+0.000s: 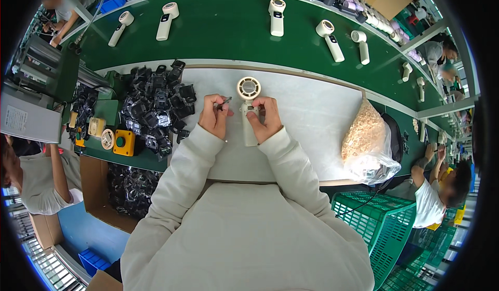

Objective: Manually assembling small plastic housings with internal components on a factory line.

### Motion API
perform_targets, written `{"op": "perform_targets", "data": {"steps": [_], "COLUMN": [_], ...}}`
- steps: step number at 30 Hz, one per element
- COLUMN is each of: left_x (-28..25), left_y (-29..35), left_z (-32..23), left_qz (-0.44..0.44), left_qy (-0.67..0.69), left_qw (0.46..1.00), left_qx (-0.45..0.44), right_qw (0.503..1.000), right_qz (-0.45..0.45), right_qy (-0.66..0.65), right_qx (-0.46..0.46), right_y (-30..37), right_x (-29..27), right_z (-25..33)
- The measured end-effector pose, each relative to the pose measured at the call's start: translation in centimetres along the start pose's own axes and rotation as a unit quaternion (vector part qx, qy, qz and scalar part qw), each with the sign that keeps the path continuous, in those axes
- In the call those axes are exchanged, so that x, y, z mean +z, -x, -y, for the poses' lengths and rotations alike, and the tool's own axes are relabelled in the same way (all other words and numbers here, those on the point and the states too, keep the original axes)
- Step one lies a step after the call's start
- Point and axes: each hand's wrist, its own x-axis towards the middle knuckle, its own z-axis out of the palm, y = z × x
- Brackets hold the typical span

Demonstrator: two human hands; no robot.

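Observation:
A cream handheld fan (249, 136) lies on the pale work surface (306, 119) in front of me, its round head pointing away. My right hand (267, 119) is closed around the upper handle, thumb and fingers on its side. Just left of the fan, my left hand (212, 117) pinches a small dark part (225, 102) between thumb and fingertips. That part is too small to tell its kind, and it sits apart from the fan. Left of this hand is a heap of black and clear plastic pieces (156, 104).
Beyond the work surface runs a green conveyor belt (223, 28) carrying several cream fans. A clear bag of tan pieces (364, 135) stands at the right, above a green crate (374, 223). At the left are a yellow button box (124, 143) and a cardboard box (96, 192). People work on both sides.

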Motion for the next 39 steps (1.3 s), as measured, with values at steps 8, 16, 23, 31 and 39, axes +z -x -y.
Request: {"op": "perform_targets", "data": {"steps": [8,16,23,31,39], "left_x": [-1.1,-1.9,-1.1,-1.8,0.5], "left_y": [-0.4,-0.1,-0.6,-1.0,-0.6], "left_z": [0.4,-2.7,-0.4,-2.2,-5.1], "left_qz": [0.039,0.068,0.01,0.043,0.008], "left_qy": [-0.021,-0.055,0.067,-0.034,-0.037], "left_qw": [0.998,0.994,0.996,0.996,0.997], "left_qx": [-0.037,0.059,-0.064,0.07,0.067], "right_qw": [0.997,0.994,0.948,0.97,0.981], "right_qz": [0.056,-0.074,-0.182,0.194,0.164], "right_qy": [-0.017,-0.067,0.209,-0.005,-0.101], "right_qx": [0.045,0.044,0.158,-0.147,0.032], "right_y": [-0.8,-15.8,-30.7,-9.7,-3.6], "right_x": [-0.8,-3.3,-7.9,-2.8,-1.9], "right_z": [-0.3,-2.6,-11.9,6.1,5.7]}}
